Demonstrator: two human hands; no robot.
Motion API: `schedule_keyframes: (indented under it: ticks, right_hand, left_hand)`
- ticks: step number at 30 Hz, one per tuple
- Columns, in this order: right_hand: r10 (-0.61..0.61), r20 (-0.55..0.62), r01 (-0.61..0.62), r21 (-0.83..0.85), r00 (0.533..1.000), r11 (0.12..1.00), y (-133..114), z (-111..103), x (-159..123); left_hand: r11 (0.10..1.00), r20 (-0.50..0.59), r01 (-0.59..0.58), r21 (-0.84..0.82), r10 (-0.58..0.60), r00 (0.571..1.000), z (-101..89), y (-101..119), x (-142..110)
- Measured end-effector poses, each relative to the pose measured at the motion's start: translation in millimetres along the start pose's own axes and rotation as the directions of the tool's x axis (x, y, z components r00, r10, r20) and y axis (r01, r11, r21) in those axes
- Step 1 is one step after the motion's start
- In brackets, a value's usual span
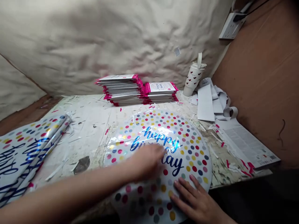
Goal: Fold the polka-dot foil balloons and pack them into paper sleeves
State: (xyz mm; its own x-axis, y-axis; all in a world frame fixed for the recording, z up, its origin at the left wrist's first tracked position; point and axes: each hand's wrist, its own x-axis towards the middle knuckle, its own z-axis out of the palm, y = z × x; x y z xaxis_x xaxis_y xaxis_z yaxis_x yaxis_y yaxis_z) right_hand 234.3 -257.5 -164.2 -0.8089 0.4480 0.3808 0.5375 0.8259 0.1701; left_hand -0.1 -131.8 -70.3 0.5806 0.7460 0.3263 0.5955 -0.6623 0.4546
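Note:
A flat round foil balloon [191, 137], white with coloured dots and blue "happy birthday" lettering, lies on the worktable, its lower part at the near edge. My left hand [147, 161] reaches across from the left and is over the middle of it, covering part of the lettering. This hand is curled closed and somewhat blurred; whatever its fingers hold, if anything, is hidden. My right hand [196, 199] rests on the balloon's lower right with fingers spread flat. To the left lie more dotted foil balloons [25, 149], folded over or stacked.
Two stacks of pink-edged packets, one taller [123, 90] and one lower [161, 91], stand at the back. Right of them are a white tumbler with hearts [193, 77], white paper strips [206, 102] and a printed sheet [249, 143]. Scraps litter the worktable [86, 112]. A socket [231, 26] hangs upper right.

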Motion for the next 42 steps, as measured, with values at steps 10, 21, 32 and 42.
schedule_keyframes:
  ticks: [10, 21, 32, 42]
  right_hand:
    - [0.176, -0.068, -0.16, 0.197, 0.982, 0.967, -12, -12, 27]
    - [0.327, 0.126, -0.333, 0.615, 0.936, 0.715, -10, -26, 21]
    - [0.232, 0.664, -0.693, 0.605, 0.711, 0.393, 18, -35, 72]
    - [0.247, 0.764, -0.684, 0.644, 0.596, -0.343, 15, -5, 87]
  left_hand:
    - [0.903, 0.324, -0.259, 0.344, 0.144, 0.935, 22.6, 35, -128]
    - [0.997, 0.498, -0.023, 0.073, -0.017, 0.867, 26.8, 38, -127]
    - [0.711, 0.695, 0.661, -0.242, -0.348, 0.629, 11.1, 11, -80]
    - [0.921, 0.474, 0.387, 0.046, -0.361, 0.803, -33.0, 21, -120]
